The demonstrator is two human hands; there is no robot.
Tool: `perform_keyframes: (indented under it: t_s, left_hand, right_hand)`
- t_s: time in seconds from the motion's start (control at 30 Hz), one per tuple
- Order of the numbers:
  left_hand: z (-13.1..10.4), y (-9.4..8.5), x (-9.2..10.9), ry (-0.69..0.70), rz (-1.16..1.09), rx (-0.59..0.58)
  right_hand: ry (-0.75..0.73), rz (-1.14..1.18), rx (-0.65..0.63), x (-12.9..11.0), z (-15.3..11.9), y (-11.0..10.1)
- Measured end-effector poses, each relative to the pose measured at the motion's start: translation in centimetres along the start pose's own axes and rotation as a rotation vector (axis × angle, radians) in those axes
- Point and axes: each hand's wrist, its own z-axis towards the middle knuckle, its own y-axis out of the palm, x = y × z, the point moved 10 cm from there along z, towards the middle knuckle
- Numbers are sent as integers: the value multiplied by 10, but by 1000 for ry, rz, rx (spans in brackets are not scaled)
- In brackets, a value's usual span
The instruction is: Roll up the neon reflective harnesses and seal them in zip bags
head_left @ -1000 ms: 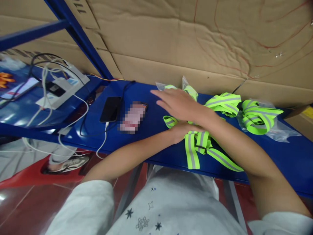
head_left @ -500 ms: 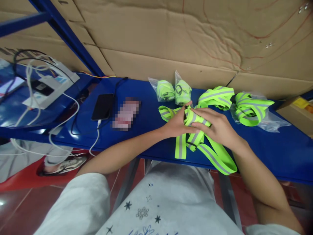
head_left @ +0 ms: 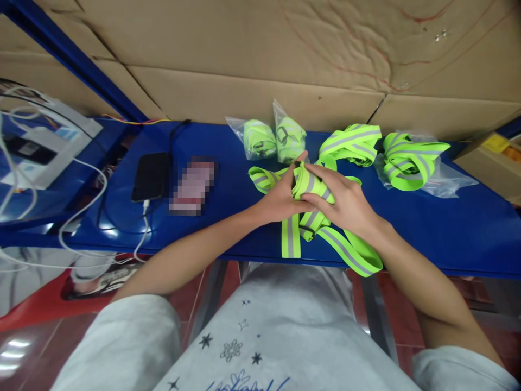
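A neon yellow-green reflective strap (head_left: 311,185) with a silver stripe is partly rolled up between my two hands. My left hand (head_left: 280,199) is closed on the roll's left side, its thumb along the near edge. From the right, my right hand (head_left: 344,198) wraps the same roll, fingers over the top and thumb in front. Loose lengths of strap hang below the hands, one looping towards the table's front edge, and a black buckle (head_left: 307,232) shows among them. More neon strap (head_left: 262,178) lies just left of my left hand.
Behind my hands on the blue table (head_left: 232,239) stand two bagged strap rolls (head_left: 259,139). Further right are a bundled strap (head_left: 352,145) and another bundle (head_left: 411,161) on a plastic bag. A black phone (head_left: 150,176), cables and a power strip (head_left: 52,144) lie left; cardboard (head_left: 244,92) lines the back.
The camera view has shifted, so the table's contents appear further left and slightly higher. Both hands still hold the rolled strap, with their grip little changed.
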Motion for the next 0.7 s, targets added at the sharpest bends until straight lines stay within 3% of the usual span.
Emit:
perform_keyframes:
  t_s: [0.2, 0.33, 0.47, 0.7]
  left_hand:
    - [-1, -10, 10, 115, 103, 64]
    - [-2, -8, 21, 145, 124, 16]
    - [-1, -3, 22, 154, 67, -32]
    - [3, -3, 12, 100, 125, -52]
  right_hand:
    - [-5, 79, -122, 0, -2, 7]
    - [-1, 92, -242, 1, -9, 11]
    - [-38, -17, -81, 0, -4, -6]
    - [-142, -70, 25, -1, 1, 1]
